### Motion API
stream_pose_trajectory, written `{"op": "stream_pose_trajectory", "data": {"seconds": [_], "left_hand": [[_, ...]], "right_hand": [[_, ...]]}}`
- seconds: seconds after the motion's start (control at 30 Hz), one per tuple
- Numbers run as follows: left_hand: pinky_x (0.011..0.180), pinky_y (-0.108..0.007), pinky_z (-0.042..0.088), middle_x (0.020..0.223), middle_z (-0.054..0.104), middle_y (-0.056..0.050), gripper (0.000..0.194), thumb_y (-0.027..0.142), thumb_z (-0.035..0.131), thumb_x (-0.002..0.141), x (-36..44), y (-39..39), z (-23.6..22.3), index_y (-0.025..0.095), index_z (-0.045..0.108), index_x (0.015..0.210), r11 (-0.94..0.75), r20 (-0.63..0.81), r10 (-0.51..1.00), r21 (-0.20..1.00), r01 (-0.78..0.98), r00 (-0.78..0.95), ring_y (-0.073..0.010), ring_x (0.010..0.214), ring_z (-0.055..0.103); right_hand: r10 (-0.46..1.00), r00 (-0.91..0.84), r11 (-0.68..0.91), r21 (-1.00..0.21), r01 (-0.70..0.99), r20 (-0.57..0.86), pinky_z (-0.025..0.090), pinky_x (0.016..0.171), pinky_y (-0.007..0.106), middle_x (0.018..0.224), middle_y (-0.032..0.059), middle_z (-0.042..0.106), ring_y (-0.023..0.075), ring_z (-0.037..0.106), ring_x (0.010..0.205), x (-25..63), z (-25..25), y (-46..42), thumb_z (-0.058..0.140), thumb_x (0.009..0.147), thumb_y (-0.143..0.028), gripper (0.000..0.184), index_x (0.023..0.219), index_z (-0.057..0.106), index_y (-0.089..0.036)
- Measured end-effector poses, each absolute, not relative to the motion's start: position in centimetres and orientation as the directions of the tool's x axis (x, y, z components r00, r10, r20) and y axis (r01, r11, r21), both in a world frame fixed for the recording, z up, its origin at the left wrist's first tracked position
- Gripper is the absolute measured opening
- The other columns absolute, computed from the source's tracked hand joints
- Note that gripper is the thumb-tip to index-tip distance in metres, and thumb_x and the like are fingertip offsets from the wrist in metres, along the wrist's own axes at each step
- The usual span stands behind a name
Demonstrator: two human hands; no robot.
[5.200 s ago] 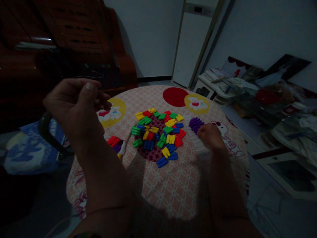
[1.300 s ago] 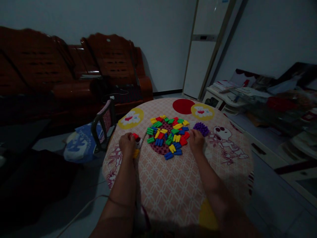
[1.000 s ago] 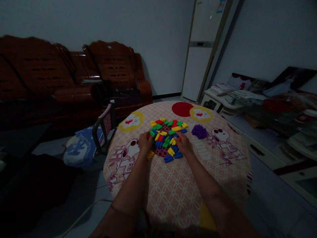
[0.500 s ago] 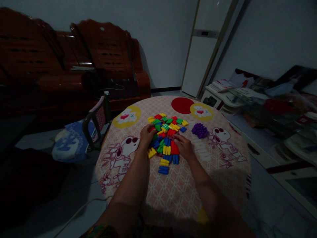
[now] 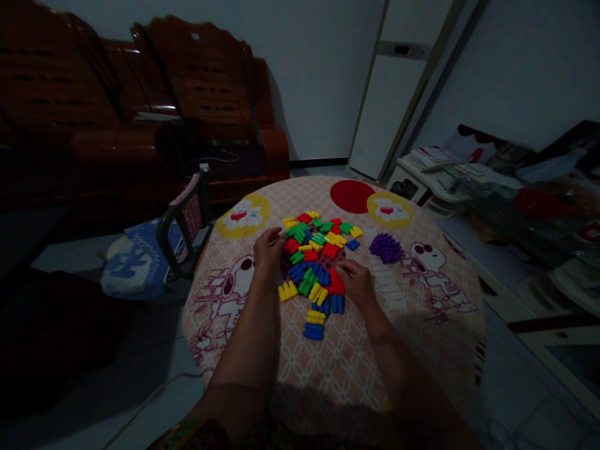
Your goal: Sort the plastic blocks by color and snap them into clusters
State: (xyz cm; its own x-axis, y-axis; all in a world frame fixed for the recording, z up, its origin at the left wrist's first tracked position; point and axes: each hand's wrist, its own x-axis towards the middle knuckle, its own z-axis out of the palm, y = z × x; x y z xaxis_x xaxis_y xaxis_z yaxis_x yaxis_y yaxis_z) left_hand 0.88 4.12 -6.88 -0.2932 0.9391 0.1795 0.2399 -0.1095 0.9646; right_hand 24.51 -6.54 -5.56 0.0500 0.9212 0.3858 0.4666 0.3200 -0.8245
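A pile of plastic building blocks in red, yellow, green and blue, each like short bullet-shaped rods joined side by side, covers the middle of the table. My left hand [image 5: 268, 251] is at the pile's left edge, fingers reaching out beside red blocks [image 5: 295, 245]; I see nothing held in it. On the right, my right hand [image 5: 357, 282] has its fingers pressed together by the red blocks [image 5: 335, 281]; what they pinch is too dark and small to make out. Maroon blocks [image 5: 330, 260] lie between the hands. Nearest me is a blue block [image 5: 313, 331], below a yellow block [image 5: 315, 317].
A cluster of purple blocks [image 5: 385, 248] stands apart on the right of the patterned tablecloth [image 5: 347, 356]. Beyond the round table are a chair [image 5: 187, 219] at left, a wooden sofa [image 5: 206, 94] behind, and a cluttered cabinet [image 5: 422, 172] at right.
My left hand has drawn back leftward off the red and green blocks, uncovering them. My right hand remains by the red blocks, its fingers drawn closer together. The view has shifted slightly.
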Motion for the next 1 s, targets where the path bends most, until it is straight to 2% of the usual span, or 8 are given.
{"op": "stream_pose_trajectory", "data": {"seconds": [0.13,0.23,0.33,0.47,0.57,0.77,0.9,1.0], "left_hand": [[0.074,-0.034,0.058,0.099,0.072,-0.008,0.041,0.035,0.068,0.075,1.2,3.5,-6.4,0.018,0.070,0.114,-0.074,0.112,0.913,0.991,0.111,-0.392,-0.0216,0.086,0.070],[0.070,-0.033,0.057,0.092,0.072,-0.007,0.039,0.036,0.066,0.076,1.4,3.1,-6.0,0.017,0.070,0.109,-0.061,0.084,0.916,0.996,0.072,-0.392,-0.0207,0.080,0.069],[0.069,-0.031,0.057,0.093,0.073,-0.007,0.037,0.035,0.063,0.076,1.5,2.8,-5.4,0.017,0.070,0.107,-0.059,0.077,0.915,0.997,0.056,-0.397,-0.0199,0.079,0.070],[0.075,-0.029,0.056,0.100,0.074,-0.007,0.035,0.035,0.063,0.073,1.1,2.8,-4.0,0.017,0.071,0.102,-0.146,0.157,0.922,0.988,0.057,-0.354,-0.0194,0.087,0.070],[0.074,-0.030,0.056,0.094,0.074,-0.006,0.034,0.040,0.067,0.075,1.4,2.4,-2.5,0.017,0.073,0.100,-0.213,0.221,0.962,0.975,0.067,-0.161,-0.0200,0.083,0.070],[0.072,-0.032,0.054,0.090,0.077,-0.005,0.037,0.043,0.075,0.075,4.0,0.6,-0.9,0.020,0.079,0.104,-0.344,0.195,0.879,0.892,0.294,0.436,-0.0232,0.080,0.070],[0.070,-0.032,0.054,0.093,0.078,-0.006,0.035,0.038,0.072,0.076,5.5,0.0,-1.3,0.019,0.079,0.104,-0.330,0.153,0.836,0.908,0.259,0.527,-0.0230,0.080,0.070],[0.071,-0.031,0.054,0.094,0.078,-0.007,0.033,0.036,0.073,0.074,6.1,0.0,-1.7,0.017,0.078,0.101,-0.252,0.127,0.838,0.953,0.170,0.531,-0.0230,0.081,0.071]], "right_hand": [[0.915,-0.150,0.388,-0.717,0.579,0.374,0.048,0.104,0.045,0.119,0.0094,0.073,0.0277,0.064,0.114,23.0,-5.8,-5.6,0.065,0.089,-0.035,0.032,0.119,0.073,-0.026],[0.909,-0.272,0.416,-0.678,0.606,0.315,0.045,0.108,0.049,0.126,0.0108,0.070,0.0300,0.061,0.119,21.7,-5.8,-5.4,0.078,0.080,-0.034,0.052,0.130,0.068,-0.027],[0.925,-0.228,0.380,-0.771,0.511,0.305,0.051,0.099,0.043,0.117,0.0089,0.072,0.0265,0.066,0.109,21.3,-5.6,-5.7,0.078,0.076,-0.026,0.042,0.118,0.074,-0.025],[0.971,0.050,0.213,-0.939,0.270,0.234,0.057,0.079,0.034,0.090,0.0027,0.076,0.0212,0.070,0.084,22.1,-5.3,-6.0,0.072,0.074,-0.028,0.020,0.093,0.077,-0.023],[0.969,0.200,0.134,-0.988,0.075,0.147,0.054,0.062,0.029,0.074,-0.0008,0.073,0.0178,0.067,0.066,22.8,-5.3,-5.7,0.076,0.069,-0.034,0.020,0.085,0.074,-0.022],[0.946,0.301,0.157,-0.984,-0.089,0.124,0.055,0.063,0.028,0.077,0.0002,0.074,0.0176,0.068,0.069,23.0,-5.0,-5.5,0.079,0.066,-0.035,0.023,0.084,0.073,-0.022],[0.933,0.333,0.179,-0.978,-0.106,0.135,0.056,0.064,0.028,0.078,0.0006,0.074,0.0179,0.069,0.071,23.1,-4.5,-5.7,0.078,0.068,-0.035,0.022,0.084,0.072,-0.022],[0.947,0.313,0.136,-0.977,-0.166,0.079,0.055,0.055,0.027,0.080,0.0009,0.075,0.0165,0.067,0.063,23.5,-4.3,-5.8,0.079,0.066,-0.036,0.030,0.091,0.072,-0.021]]}}
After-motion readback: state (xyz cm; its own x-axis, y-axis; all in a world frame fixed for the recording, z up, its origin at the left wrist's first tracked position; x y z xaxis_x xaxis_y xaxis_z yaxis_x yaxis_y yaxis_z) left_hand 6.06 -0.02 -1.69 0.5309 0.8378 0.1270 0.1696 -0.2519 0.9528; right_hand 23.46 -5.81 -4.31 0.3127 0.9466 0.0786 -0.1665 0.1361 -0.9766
